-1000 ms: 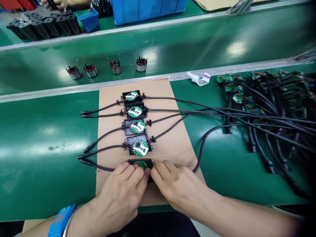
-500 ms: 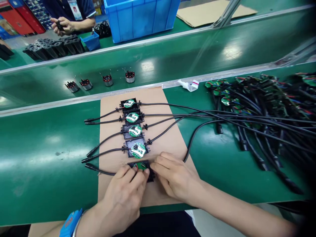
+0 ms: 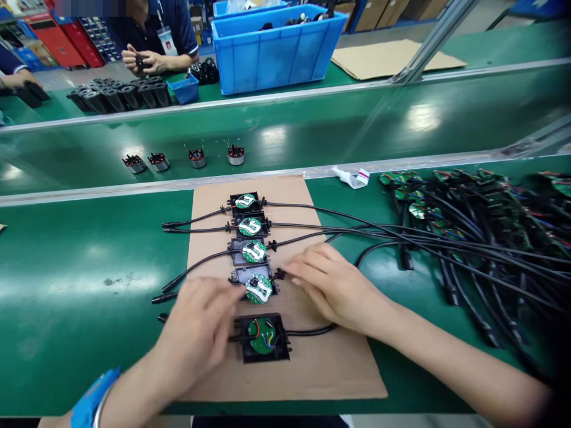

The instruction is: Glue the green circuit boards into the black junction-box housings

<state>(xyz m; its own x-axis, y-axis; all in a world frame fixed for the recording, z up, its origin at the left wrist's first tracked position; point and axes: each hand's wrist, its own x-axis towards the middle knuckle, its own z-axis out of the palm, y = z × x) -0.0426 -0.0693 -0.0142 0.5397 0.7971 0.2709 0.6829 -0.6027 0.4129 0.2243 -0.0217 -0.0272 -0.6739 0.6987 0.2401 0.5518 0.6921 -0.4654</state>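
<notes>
On a brown cardboard sheet (image 3: 339,362) lies a column of several black housings with round green circuit boards and black cables. The nearest housing (image 3: 264,337) lies free, its board seated inside. My left hand (image 3: 200,333) hovers just left of it, blurred, fingers stretched toward the second housing (image 3: 255,280). My right hand (image 3: 332,282) reaches in from the right, fingers extended and close together, tips by that housing's right cable clip. Neither hand visibly holds anything. A blue wristband (image 3: 91,398) is on my left wrist.
A heap of cabled boards (image 3: 482,220) fills the right of the green bench. A white tube (image 3: 352,176) lies at the rail. Several wound stators (image 3: 196,157) stand on the conveyor belt. Beyond are a blue crate (image 3: 276,47), black parts, and another person's hands (image 3: 145,59).
Both hands let go of the nearest housing and moved up toward the second one. The camera tilted up, so the far bench and the other person show more.
</notes>
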